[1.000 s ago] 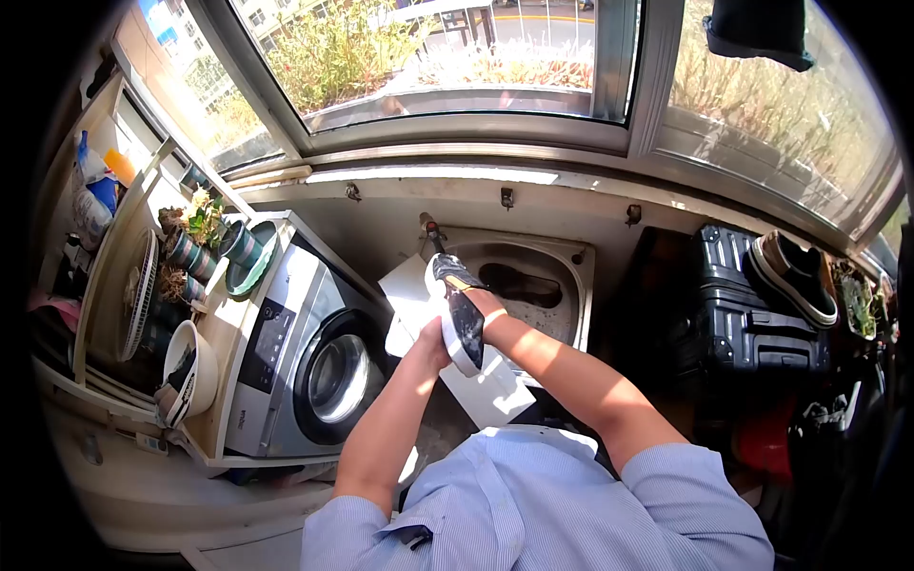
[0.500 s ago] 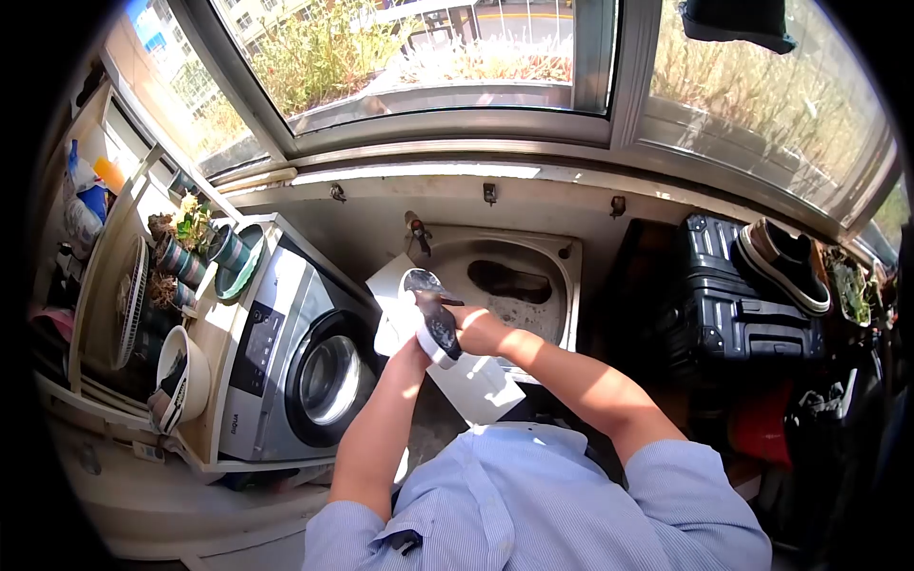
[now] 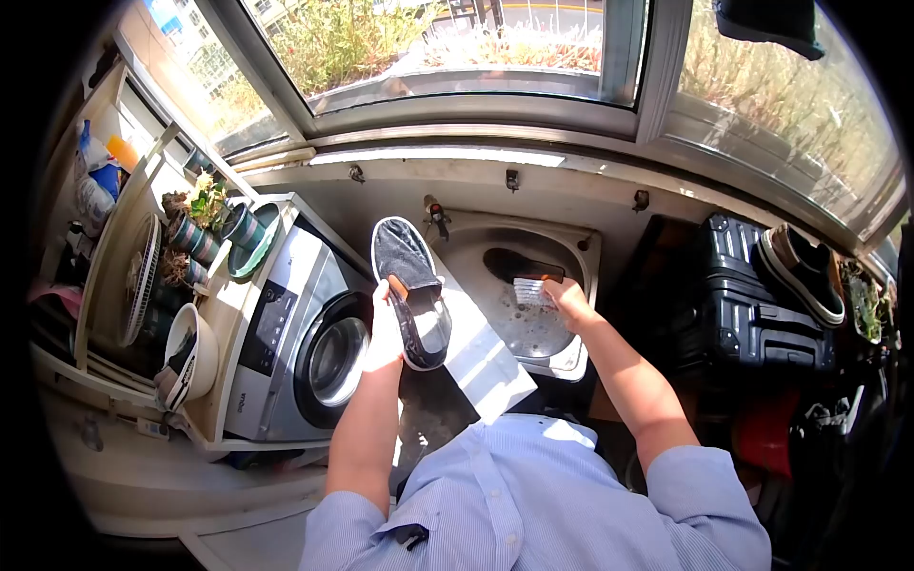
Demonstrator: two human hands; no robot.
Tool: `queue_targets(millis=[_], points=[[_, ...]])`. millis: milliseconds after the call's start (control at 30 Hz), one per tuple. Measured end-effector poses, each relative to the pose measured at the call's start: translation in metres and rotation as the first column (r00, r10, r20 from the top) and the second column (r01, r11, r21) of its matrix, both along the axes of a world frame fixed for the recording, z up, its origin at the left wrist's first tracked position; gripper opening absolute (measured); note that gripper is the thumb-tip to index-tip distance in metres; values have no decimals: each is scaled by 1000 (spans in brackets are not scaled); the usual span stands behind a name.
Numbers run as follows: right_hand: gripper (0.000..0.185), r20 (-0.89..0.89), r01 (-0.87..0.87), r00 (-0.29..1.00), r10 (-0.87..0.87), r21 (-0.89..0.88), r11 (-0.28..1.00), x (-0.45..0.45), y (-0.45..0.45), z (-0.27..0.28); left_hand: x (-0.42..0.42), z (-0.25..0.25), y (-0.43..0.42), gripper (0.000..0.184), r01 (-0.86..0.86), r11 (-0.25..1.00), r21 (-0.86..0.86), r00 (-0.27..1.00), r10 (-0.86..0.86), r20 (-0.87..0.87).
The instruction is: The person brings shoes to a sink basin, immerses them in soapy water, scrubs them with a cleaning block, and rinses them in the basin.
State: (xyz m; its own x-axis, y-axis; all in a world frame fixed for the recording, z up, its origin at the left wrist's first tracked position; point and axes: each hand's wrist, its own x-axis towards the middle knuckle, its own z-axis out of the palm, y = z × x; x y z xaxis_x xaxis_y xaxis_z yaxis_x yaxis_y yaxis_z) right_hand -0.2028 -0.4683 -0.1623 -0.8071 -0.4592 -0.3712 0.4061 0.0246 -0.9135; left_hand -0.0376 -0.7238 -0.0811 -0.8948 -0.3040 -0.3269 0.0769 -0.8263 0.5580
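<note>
A dark slip-on shoe (image 3: 404, 255) with a white sole edge is held by its side in my left hand (image 3: 384, 328), with its opening facing up and its toe toward the window. My right hand (image 3: 568, 301) grips a brush (image 3: 533, 292) with pale bristles over the metal sink (image 3: 539, 333). Behind the brush, a dark shape like a shoe sole (image 3: 505, 264) lies in the basin. A white board (image 3: 484, 366) slants along the sink's left side, partly under the shoe.
A washing machine (image 3: 286, 333) stands at the left, beside a shelf with potted plants (image 3: 243, 228) and a white bucket (image 3: 197, 366). The tap (image 3: 436, 217) is behind the sink. Black suitcases (image 3: 762, 328) at the right carry another shoe (image 3: 800, 271).
My hands have moved apart. The shoe has turned to show its opening and is upright toward the window. My right hand has moved right, over the basin, with the brush now plainly visible.
</note>
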Motion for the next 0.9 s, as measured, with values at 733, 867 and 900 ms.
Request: queue_targets(millis=[733, 867, 900], points=[[34, -351, -18, 912, 214, 486, 874, 17, -15, -59, -61, 66, 60, 44, 44, -73, -996, 988, 150, 33], [32, -290, -46, 924, 249, 562, 826, 17, -10, -50, -79, 70, 62, 42, -66, -373, -925, 998, -30, -59], [32, -288, -42, 927, 242, 562, 826, 18, -7, -55, -82, 71, 64, 42, -66, -373, -925, 998, -36, -57]])
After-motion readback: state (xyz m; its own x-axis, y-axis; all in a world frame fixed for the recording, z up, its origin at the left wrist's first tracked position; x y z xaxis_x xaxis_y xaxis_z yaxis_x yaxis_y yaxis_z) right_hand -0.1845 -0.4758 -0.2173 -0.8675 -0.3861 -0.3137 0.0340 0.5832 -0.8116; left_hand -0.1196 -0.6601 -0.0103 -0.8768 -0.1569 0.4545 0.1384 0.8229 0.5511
